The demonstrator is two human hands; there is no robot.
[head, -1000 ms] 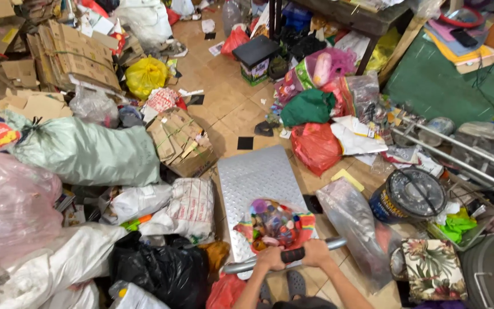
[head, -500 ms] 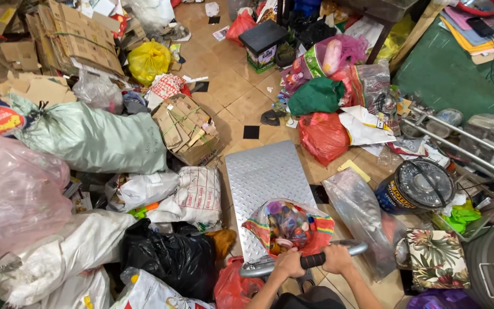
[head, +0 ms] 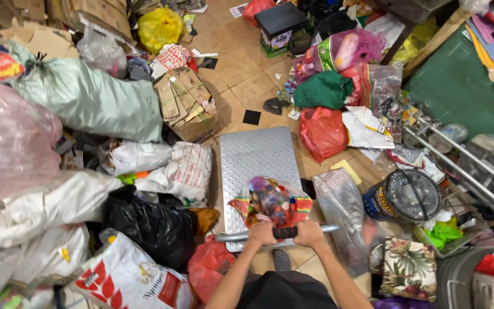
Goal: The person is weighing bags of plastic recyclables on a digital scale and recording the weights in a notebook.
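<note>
A big pale green sack (head: 90,100) lies far ahead of the hands and off to the left, with more white sacks (head: 52,200) and a black bag (head: 150,226) closer on that side. Right in front of the hands is the cart (head: 255,157), a flat grey metal deck with little bumps. A red bag (head: 322,133) sits past its far right corner, and a clear plastic bag (head: 347,209) leans just beside the right hand. On the near end of the deck, touching the handle, sits a bag of colourful small things (head: 270,203). The metal handle bar (head: 275,233) runs sideways under both hands.

The left hand (head: 262,233) is closed tight round the bar. The right hand (head: 309,233) is closed round it too, just beside the left, on the black grip.

To push well, I think both hands should press evenly so the cart rolls straight. The floor ahead is narrow, with bags close on both sides, so go slowly and keep the little bag from sliding off.
</note>
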